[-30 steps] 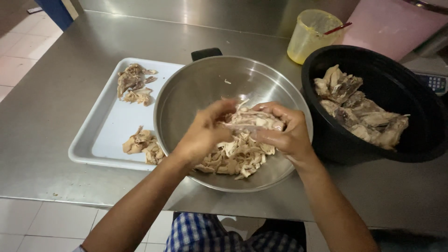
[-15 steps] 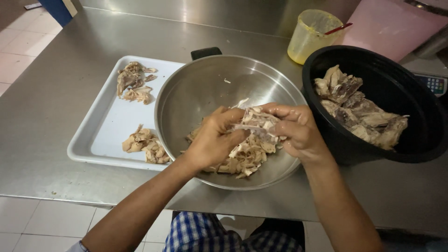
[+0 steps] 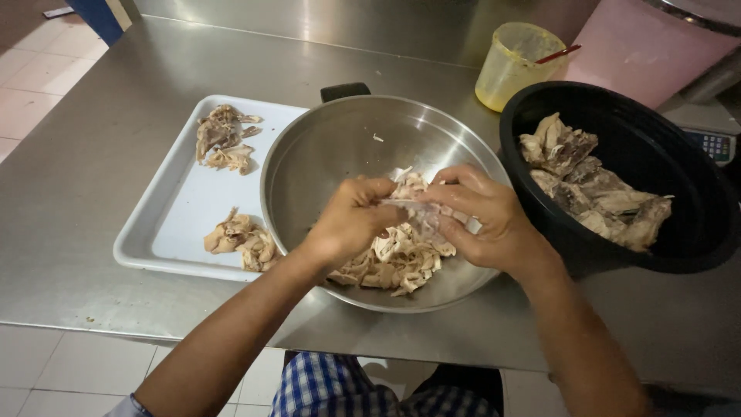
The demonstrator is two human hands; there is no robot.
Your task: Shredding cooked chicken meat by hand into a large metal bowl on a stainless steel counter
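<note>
Over a steel bowl [image 3: 340, 147], my left hand [image 3: 351, 220] and my right hand [image 3: 482, 216] both pinch one pale piece of cooked meat [image 3: 413, 205] between their fingertips. Beneath them a heap of shredded meat [image 3: 394, 262] lies in the near side of the bowl. The hands hide part of the held piece.
A white tray [image 3: 181, 208] at the left holds two small piles of scraps [image 3: 224, 139] [image 3: 239, 239]. A black tub [image 3: 679, 232] with large meat pieces [image 3: 594, 185] stands at the right. Behind it are a yellow plastic cup [image 3: 517, 66], a pink board [image 3: 648, 50] and a scale [image 3: 714, 143].
Both hands have drawn together and lifted slightly above the heap, now pulling on a single piece between the fingertips.
</note>
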